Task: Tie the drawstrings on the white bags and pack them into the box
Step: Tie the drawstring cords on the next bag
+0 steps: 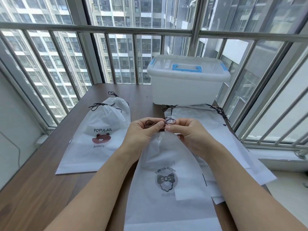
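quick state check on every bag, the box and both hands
front bag: neck cinched, bow half tied
drawstring: looped, pinched by both hands
left hand: pinching drawstring
right hand: pinching drawstring
left bags: cinched and tied
right bags: flat, necks not gathered
storage box: lid on

brown wooden table (41, 189) beside barred windows (116, 55) (daylit towers outside).

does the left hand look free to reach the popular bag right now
Probably not yet: the left hand pinches the drawstring of the middle bag. The table path to the POPULAR bag itself looks unobstructed.
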`<state>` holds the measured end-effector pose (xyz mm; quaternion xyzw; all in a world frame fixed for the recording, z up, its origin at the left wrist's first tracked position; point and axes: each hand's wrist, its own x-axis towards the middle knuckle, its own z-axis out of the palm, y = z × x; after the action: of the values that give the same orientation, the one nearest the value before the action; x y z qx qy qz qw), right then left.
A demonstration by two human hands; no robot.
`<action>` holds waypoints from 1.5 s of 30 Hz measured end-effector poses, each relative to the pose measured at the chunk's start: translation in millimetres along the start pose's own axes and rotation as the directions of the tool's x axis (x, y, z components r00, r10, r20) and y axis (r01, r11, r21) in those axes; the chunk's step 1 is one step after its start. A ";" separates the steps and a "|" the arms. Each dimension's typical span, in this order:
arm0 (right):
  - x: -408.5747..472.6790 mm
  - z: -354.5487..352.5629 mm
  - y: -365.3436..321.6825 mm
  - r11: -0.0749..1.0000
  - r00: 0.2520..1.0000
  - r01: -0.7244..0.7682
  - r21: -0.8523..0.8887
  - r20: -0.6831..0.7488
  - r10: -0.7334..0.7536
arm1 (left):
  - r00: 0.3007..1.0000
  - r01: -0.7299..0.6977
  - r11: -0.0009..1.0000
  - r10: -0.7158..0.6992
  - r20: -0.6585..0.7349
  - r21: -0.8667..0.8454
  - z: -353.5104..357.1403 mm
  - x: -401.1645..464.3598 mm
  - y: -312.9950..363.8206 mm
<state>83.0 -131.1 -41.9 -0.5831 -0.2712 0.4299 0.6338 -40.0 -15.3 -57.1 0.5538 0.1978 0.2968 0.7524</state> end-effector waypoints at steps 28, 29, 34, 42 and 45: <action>3.8 7.1 7.6 0.999 0.999 0.002 0.045 -0.048 0.000 | 0.970 -0.242 0.936 0.233 0.064 0.255 -4.1 1.3 -0.1; 3.0 4.6 6.2 0.997 1.000 -0.008 0.072 -0.020 0.009 | 0.971 -0.237 0.938 0.232 0.050 0.253 -4.4 2.2 0.2; -2.9 -7.3 -5.4 0.985 0.990 -0.128 0.111 0.079 0.120 | 0.985 -0.171 0.963 0.169 0.028 0.209 -3.6 2.6 1.1; 1.3 -9.0 -7.4 0.998 0.998 -0.058 0.019 0.037 0.058 | 0.993 -0.112 0.968 0.100 0.061 0.226 -5.9 3.3 -1.4; 2.3 -13.2 -7.7 0.998 0.998 -0.059 -0.037 -0.008 0.058 | 0.995 -0.084 0.965 0.069 0.071 0.248 -7.3 4.5 -3.2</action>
<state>97.0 -135.4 -37.0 -0.6037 -0.2599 0.4413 0.6110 -40.5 -7.7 -62.2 0.6604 0.1889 0.2810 0.6702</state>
